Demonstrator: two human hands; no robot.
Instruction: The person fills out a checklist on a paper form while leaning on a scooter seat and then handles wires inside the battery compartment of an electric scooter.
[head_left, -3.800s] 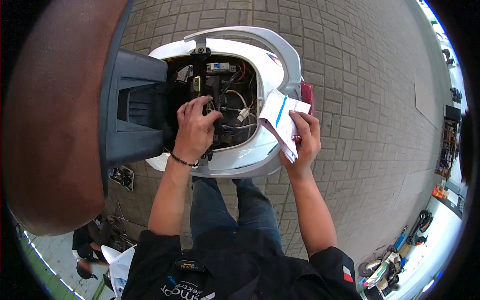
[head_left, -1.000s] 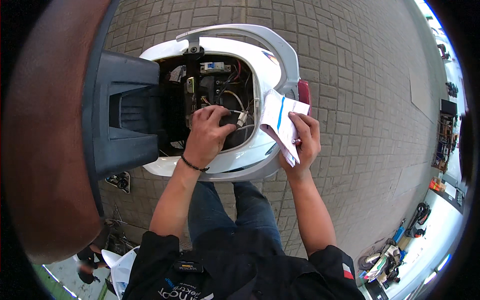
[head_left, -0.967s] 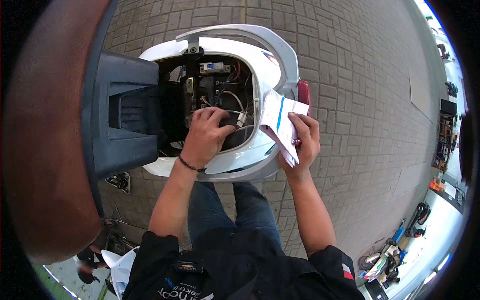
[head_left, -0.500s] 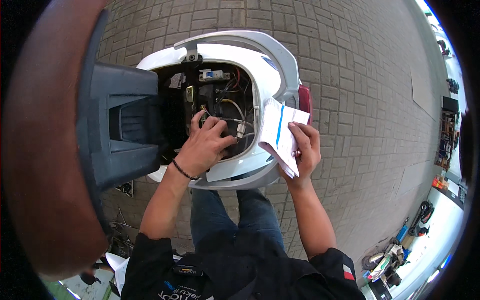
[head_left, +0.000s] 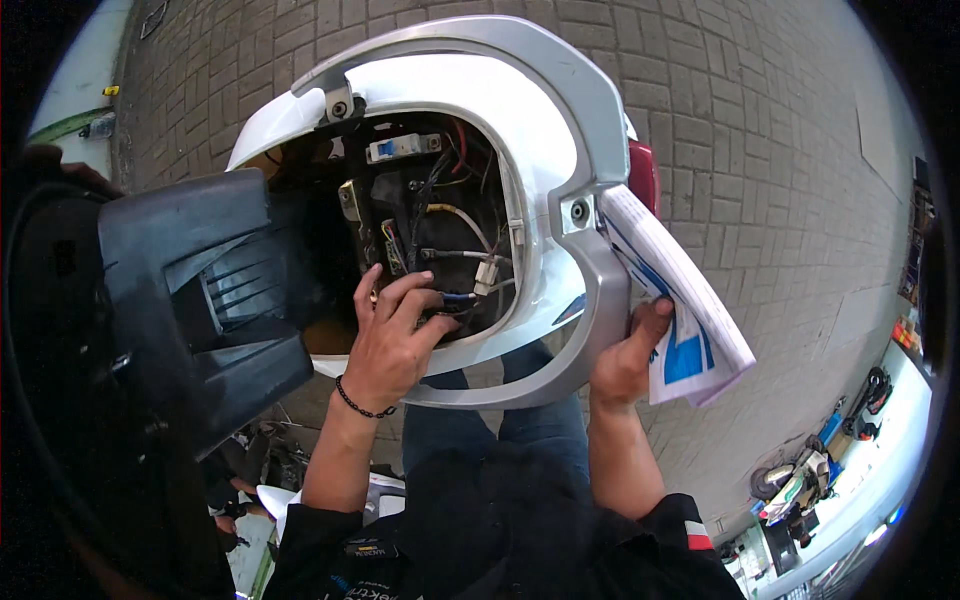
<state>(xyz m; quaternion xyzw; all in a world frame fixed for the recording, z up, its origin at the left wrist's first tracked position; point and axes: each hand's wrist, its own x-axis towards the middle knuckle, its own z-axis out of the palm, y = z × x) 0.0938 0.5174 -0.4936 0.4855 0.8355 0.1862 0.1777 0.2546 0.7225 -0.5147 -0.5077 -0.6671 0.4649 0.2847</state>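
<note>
In the open compartment of a white scooter [head_left: 538, 110], my left hand [head_left: 392, 348] rests over wiring near the lower edge, its fingers spread and bent, holding nothing I can see. Above them are a breaker switch [head_left: 400, 148], a white connector [head_left: 486, 276], a metal bracket [head_left: 348, 200] and cables [head_left: 456, 212], some hidden by my fingers. My right hand [head_left: 628, 355] grips folded white-and-blue papers [head_left: 704, 330] right beside the silver grab rail [head_left: 607, 270]; their upper end reaches the rail.
The raised black seat [head_left: 150, 280] fills the left. Brick paving [head_left: 750, 120] surrounds the scooter. A co-worker [head_left: 225, 500] is low at the bottom left beside another white vehicle [head_left: 285, 505]. More parked scooters and parts [head_left: 790, 485] line the lower right.
The view has shifted closer to the compartment, and more of the seat's underside shows. The papers have turned and moved right, outside the rail. My left hand remains over the wiring.
</note>
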